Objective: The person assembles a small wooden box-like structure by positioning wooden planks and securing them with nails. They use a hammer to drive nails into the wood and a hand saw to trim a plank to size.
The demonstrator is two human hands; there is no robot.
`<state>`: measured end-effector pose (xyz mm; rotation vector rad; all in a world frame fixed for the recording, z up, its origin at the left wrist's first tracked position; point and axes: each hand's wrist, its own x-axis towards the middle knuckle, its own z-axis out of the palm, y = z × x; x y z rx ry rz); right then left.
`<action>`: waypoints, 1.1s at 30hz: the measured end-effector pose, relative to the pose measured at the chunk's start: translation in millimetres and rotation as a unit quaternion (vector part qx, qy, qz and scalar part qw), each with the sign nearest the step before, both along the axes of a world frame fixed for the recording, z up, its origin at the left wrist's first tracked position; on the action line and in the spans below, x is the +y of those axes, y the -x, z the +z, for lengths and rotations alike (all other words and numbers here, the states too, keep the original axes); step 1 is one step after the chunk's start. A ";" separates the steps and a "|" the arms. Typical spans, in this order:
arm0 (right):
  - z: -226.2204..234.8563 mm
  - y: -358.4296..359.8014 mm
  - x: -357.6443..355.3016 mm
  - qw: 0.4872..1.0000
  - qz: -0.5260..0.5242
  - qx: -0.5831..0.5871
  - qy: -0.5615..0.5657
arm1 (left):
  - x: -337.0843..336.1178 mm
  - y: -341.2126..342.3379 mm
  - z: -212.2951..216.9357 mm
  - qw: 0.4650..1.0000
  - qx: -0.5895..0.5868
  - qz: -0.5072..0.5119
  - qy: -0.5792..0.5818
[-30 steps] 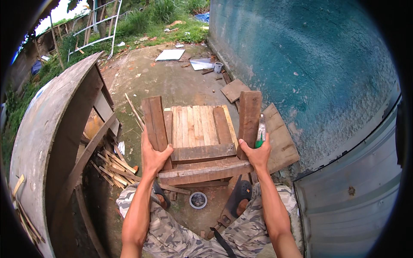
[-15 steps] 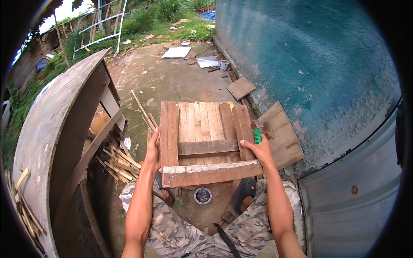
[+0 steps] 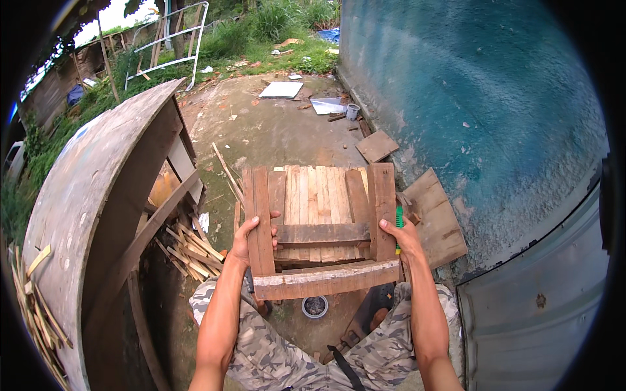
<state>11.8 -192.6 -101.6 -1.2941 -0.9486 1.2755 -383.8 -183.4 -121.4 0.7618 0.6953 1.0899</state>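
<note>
A small stool-like wooden frame (image 3: 329, 233) is between my hands, with brown side posts, a dark crossbar, a worn near bar and a panel of pale slats. My left hand (image 3: 246, 241) is closed round its left post, with the thumb on the near face and fingertips showing at the inner edge. On the outer side of the right post, my right hand (image 3: 407, 238) grips with its thumb against the wood; its other fingers are mostly hidden. A green ridged object (image 3: 399, 221) shows beside that thumb, and I cannot tell whether the hand holds it.
A small round tub (image 3: 315, 307) with dark contents stands on the ground between my feet. To the left is a large leaning wooden panel structure (image 3: 107, 189), with thin wood sticks (image 3: 190, 251) beside it. Boards (image 3: 433, 218) lie along the blue wall (image 3: 476, 98) at right.
My left hand has shifted from the frame's outer left side to wrap round the left post. The frame sits slightly lower in view and is tilted differently. The view has shifted a little.
</note>
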 end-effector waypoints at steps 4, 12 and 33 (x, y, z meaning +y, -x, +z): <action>-5.4 2.7 -2.3 0.999 0.009 0.018 -0.038 | -10.5 4.7 9.4 0.996 0.041 0.002 -0.076; -7.4 12.6 -0.4 0.994 -0.043 -0.029 -0.095 | -28.5 3.1 21.8 0.987 0.081 0.058 -0.128; -9.1 -1.7 0.2 0.966 -0.088 -0.019 -0.244 | -41.4 -5.8 32.8 0.978 0.074 0.040 -0.193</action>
